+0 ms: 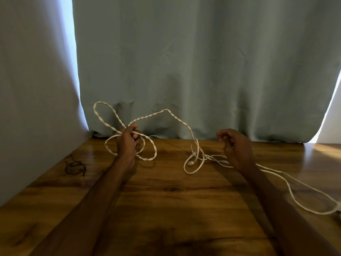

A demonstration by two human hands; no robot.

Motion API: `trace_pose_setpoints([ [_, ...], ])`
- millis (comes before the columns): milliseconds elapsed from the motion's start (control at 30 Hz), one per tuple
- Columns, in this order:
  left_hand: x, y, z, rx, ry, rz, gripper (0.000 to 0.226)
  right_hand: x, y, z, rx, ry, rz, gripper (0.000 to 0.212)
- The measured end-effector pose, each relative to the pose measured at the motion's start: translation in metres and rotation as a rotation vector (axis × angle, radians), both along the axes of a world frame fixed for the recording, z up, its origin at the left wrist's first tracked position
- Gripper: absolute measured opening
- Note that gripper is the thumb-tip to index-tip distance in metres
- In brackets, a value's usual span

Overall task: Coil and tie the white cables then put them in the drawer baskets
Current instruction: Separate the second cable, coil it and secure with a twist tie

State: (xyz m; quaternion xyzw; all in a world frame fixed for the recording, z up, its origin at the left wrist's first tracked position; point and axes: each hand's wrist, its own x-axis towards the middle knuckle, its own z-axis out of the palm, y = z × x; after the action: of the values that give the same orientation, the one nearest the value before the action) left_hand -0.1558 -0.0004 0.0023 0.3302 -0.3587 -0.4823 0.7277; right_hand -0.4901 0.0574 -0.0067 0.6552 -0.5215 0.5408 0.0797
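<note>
Head view: left hand (129, 143) grip clamped on loose loops of white cable (177, 117), held over the surface (166, 209); slack trails right, right hand (235, 147) curled by it, can't tell if pinching. Cable looks light, limp, twist-springy, so take it just past the left fist.

I see a wooden surface (166, 200), brown with darker grain and a glossy sheen, running from the near edge to the curtain at the far side. A white cable (190, 173) lies on it right of centre, curled into a small loop with a plug (190, 163) inside it. From there two strands trail over the wood toward the near right edge. The cable's other part rises off the surface to the left. Far left, by the wall, lies a small tangle of dark ties (75, 166).
</note>
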Motion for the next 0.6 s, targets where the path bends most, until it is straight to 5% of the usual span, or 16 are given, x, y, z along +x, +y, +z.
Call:
trace_pose_setpoints([
  [100, -0.001, 0.000, -0.001, 0.006, 0.001, -0.008, 0.022, -0.020, 0.004, 0.006, 0.334, 0.243, -0.141, 0.011],
  [267, -0.004, 0.001, -0.003, 0.018, -0.001, -0.013, 0.019, -0.047, 0.019, 0.004, 0.799, 0.386, -0.197, 0.094],
  [333, -0.006, 0.003, -0.003, 0.007, -0.009, -0.017, 0.019, -0.051, 0.023, 0.003, 0.838, 0.389, -0.155, 0.083],
  [433, -0.010, 0.007, -0.003, -0.014, -0.045, -0.028, 0.019, -0.045, 0.021, 0.001, 0.779, 0.418, -0.112, 0.038],
  [600, -0.019, 0.013, -0.006, -0.008, -0.136, -0.013, 0.021, -0.039, 0.004, -0.009, 0.700, 0.417, -0.197, 0.019],
])
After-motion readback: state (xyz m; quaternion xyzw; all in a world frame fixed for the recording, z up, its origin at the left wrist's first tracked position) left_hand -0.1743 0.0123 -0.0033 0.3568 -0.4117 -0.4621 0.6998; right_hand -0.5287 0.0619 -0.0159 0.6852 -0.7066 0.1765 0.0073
